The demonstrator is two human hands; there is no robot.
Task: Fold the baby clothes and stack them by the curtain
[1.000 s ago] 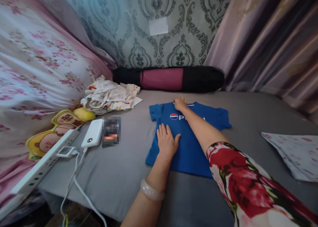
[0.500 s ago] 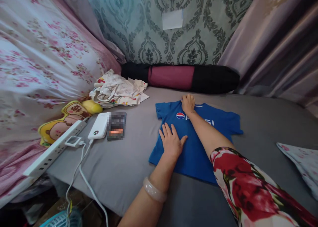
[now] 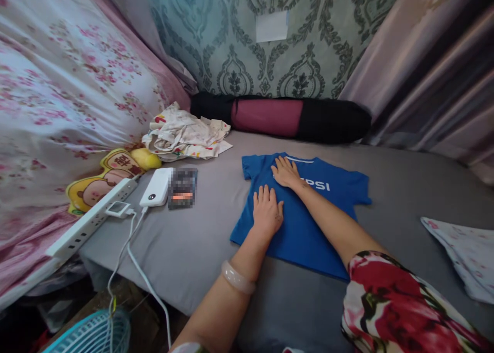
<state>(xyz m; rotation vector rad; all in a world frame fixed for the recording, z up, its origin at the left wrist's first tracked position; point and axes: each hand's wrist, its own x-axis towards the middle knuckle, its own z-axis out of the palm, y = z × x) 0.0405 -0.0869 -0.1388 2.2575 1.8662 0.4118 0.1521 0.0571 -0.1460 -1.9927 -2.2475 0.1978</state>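
Observation:
A blue T-shirt point(image 3: 320, 224) with white lettering lies spread on the grey bed sheet point(image 3: 185, 260), its collar toward the wall and its sleeves out to either side. My left hand point(image 3: 267, 209) rests flat on the shirt's left side, fingers stretched out and pointing away from me. Farther up, my right hand point(image 3: 286, 173) presses flat on the chest just below the collar, covering the round logo and the first letters. Neither hand holds anything. My right forearm crosses over the shirt and hides part of its right half.
Left of the shirt lie a white power bank point(image 3: 157, 188), a pixelated dark object point(image 3: 183, 188) and a power strip point(image 3: 92, 216) with cables. Behind are crumpled patterned cloth point(image 3: 185, 134) and a long black-and-maroon bolster point(image 3: 270, 117). Folded floral fabric point(image 3: 463, 255) lies at right.
My right hand has let go of the collar edge, moved down and left, and flattened on the chest. My left hand has slid slightly, its thumb closer in. The view has shifted a little.

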